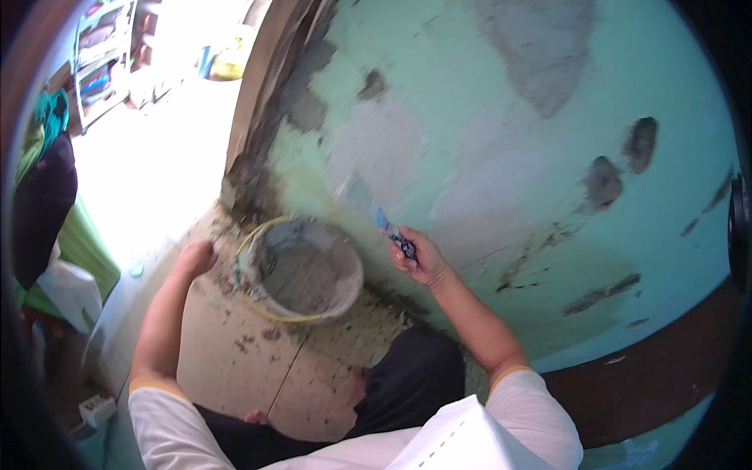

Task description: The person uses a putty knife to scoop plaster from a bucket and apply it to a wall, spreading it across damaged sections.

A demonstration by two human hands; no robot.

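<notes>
Green-painted wall [439,78], scarred with grey patches and gouges, rises beyond and to the right of the bucket [349,266], and tiled floor [235,368], littered with crumbs and chips, spreads under it. Count one bucket, with a single yellow handle [294,318] lying around its side and one mass of grey mortar [309,280] inside. You have one putty knife [368,205] and two hands in view. Two dark oval patches [604,184] stand close together on the wall, well to the right of the bucket.

Pale marks speckle the knife's dark grip, too small to make out as writing.

Your right hand [419,257], just right of the bucket, is wrapped around that grip; the blade extends up and to the left from your fingers, above the bucket's far rim. Its tip lies over a pale smear on the wall, though you cannot tell whether it touches. Your left hand [200,257] is curled into a fist, left of the bucket and apart from it. Your dark-trousered knee [415,368] is bent on the near right side of the bucket.
</notes>
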